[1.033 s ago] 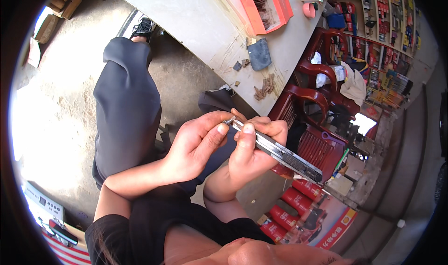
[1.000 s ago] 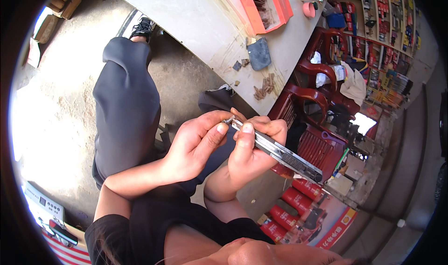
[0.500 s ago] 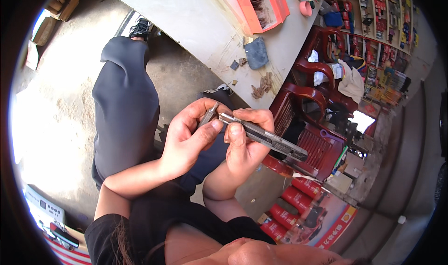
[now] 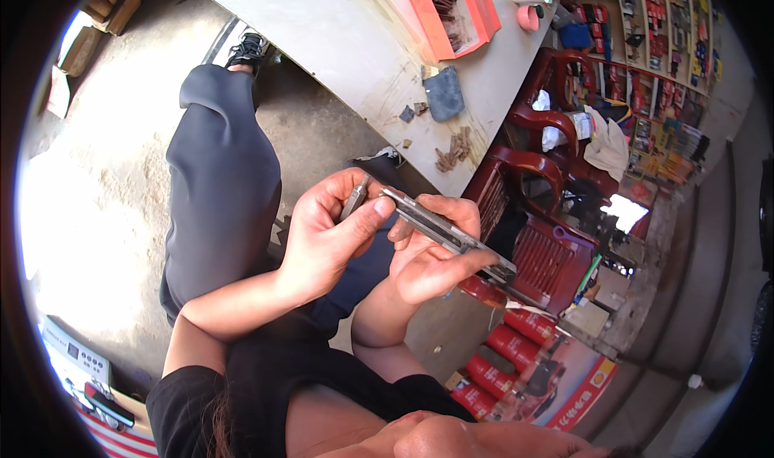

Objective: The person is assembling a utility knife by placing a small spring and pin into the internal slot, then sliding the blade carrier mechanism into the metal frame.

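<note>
Above my lap, my left hand [image 4: 329,226] pinches a short grey metal piece with a narrow tip [image 4: 355,198] between its fingers. The left thumb presses on the near-left end of a long, slim, slotted grey metal bar [image 4: 439,228]. That bar lies slanted across my right hand [image 4: 435,268], tilted down to the right. My right thumb stretches along the bar's lower right part, and the fingers support it from behind. Whether the short piece and the bar are joined is hidden by my left fingers.
A pale table [image 4: 339,47] stands ahead, bearing an orange-red open box [image 4: 439,35], a dark grey pad [image 4: 443,93] and brown scraps [image 4: 454,150]. Right of it are dark red wooden chairs [image 4: 552,256]. Stocked shelves [image 4: 653,47] line the far right.
My right thumb has slid from the bar's upper part toward its lower right end, and the right hand has opened wider around it. The bar has turned a little steeper.
</note>
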Tool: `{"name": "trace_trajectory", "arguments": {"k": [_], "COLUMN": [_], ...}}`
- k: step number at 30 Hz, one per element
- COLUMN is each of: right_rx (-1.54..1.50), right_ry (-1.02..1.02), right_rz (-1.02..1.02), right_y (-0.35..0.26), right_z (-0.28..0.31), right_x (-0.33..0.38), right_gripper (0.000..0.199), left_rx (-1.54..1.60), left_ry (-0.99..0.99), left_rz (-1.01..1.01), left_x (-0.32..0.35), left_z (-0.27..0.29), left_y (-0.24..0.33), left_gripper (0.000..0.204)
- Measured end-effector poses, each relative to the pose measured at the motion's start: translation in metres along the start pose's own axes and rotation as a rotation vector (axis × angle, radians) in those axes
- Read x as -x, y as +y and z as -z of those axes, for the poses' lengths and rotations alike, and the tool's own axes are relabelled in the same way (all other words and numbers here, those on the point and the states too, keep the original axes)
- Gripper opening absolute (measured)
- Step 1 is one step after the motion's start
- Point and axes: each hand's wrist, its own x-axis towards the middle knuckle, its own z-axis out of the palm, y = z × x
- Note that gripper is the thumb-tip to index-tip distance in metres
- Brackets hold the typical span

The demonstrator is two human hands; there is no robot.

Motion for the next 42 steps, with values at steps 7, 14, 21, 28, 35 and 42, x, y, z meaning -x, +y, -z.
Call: {"name": "trace_trajectory", "arguments": {"k": [7, 14, 21, 28, 35, 42], "right_rx": [0.072, 0.165, -0.133, 0.045, 0.019, 0.067], "right_ry": [0.075, 0.059, 0.114, 0.073, 0.072, 0.146], "right_rz": [0.032, -0.001, -0.094, -0.061, -0.040, -0.065], "right_y": [0.001, 0.000, -0.003, 0.000, 0.001, -0.004], "right_z": [0.001, 0.004, -0.004, 0.008, 0.005, -0.003], "right_x": [0.001, 0.003, 0.002, 0.002, 0.003, 0.003], "right_gripper": [0.059, 0.064, 0.084, 0.078, 0.064, 0.037], "left_rx": [-0.060, -0.067, -0.040, -0.056, -0.063, 0.010], "left_ry": [0.003, 0.010, 0.034, 0.065, 0.056, -0.079], "left_rz": [0.008, 0.002, -0.016, -0.020, -0.011, -0.005], "left_x": [0.000, 0.000, 0.000, -0.001, -0.001, 0.001], "left_z": [0.001, -0.001, 0.000, -0.001, 0.001, -0.004], "left_y": [0.001, 0.003, 0.001, 0.001, 0.001, 0.001], "left_gripper": [0.013, 0.013, 0.012, 0.012, 0.011, 0.017]}}
